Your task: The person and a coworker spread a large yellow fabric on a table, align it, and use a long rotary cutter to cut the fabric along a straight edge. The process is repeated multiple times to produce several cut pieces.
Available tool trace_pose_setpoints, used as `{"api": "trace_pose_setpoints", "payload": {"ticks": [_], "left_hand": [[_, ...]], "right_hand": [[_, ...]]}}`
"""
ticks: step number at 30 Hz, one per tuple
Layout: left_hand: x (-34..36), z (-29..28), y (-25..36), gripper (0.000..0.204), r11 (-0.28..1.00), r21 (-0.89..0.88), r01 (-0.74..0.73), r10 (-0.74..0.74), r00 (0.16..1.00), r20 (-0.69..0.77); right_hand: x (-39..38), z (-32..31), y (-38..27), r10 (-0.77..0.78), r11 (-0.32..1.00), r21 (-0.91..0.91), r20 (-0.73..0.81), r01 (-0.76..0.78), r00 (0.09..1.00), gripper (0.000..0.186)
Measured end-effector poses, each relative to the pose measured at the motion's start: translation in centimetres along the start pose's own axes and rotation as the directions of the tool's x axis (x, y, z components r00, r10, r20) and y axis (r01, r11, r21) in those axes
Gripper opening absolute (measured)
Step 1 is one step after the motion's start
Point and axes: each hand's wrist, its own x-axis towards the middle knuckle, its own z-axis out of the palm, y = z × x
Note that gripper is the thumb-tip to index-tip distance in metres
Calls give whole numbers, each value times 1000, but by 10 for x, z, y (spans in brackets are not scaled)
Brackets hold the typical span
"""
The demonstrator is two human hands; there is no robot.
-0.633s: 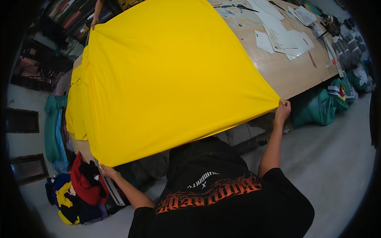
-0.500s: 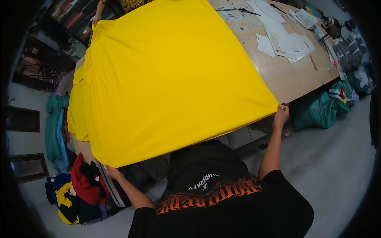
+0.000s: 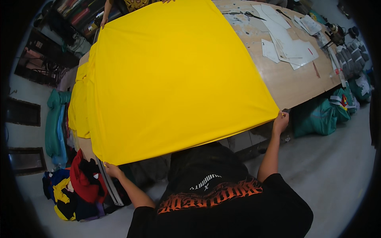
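A large sheet of yellow fabric (image 3: 178,79) is spread over the wooden table (image 3: 278,85), its near edge stretched between my two hands. At the near left corner my left hand (image 3: 113,169) pinches the cloth. My right hand (image 3: 281,122) grips the near right corner, just past the table's edge. Across the table another person's hand (image 3: 104,23) holds the far left corner, and a second hand of theirs (image 3: 168,1) touches the far edge. More yellow fabric (image 3: 81,107) lies bunched along the left side. The fabric hides most of the tabletop.
White paper patterns (image 3: 283,43) and black scissors (image 3: 254,16) lie on the table's right part. A cutting machine (image 3: 336,33) stands at the far right. Green sacks (image 3: 317,117) sit on the floor there. Coloured cloth scraps (image 3: 75,190) are heaped at the lower left.
The fabric lies smoother and flatter than before. The other person's second hand has come into sight at the far edge. My hands keep their hold on the corners. The view has shifted slightly.
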Motion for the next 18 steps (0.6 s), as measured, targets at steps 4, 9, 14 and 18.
{"api": "trace_pose_setpoints", "payload": {"ticks": [4, 9, 14, 18], "left_hand": [[5, 3, 8, 60, 988, 106, -114, 124, 988, -97], [-6, 17, 27, 59, 991, -95, 93, -92, 996, 12], [-35, 9, 52, 44, 996, -59, 73, -86, 965, -246], [-51, 23, 93, 39, 991, -81, -102, 60, 912, -406]], "right_hand": [[6, 3, -5, 36, 999, -26, -34, -37, 999, 23], [8, 16, -10, 38, 995, -88, -4, -38, 999, 24], [-3, 17, -19, 53, 989, -137, 6, -52, 999, 24], [-12, 13, -34, 45, 971, -233, -65, -59, 997, 23]]}}
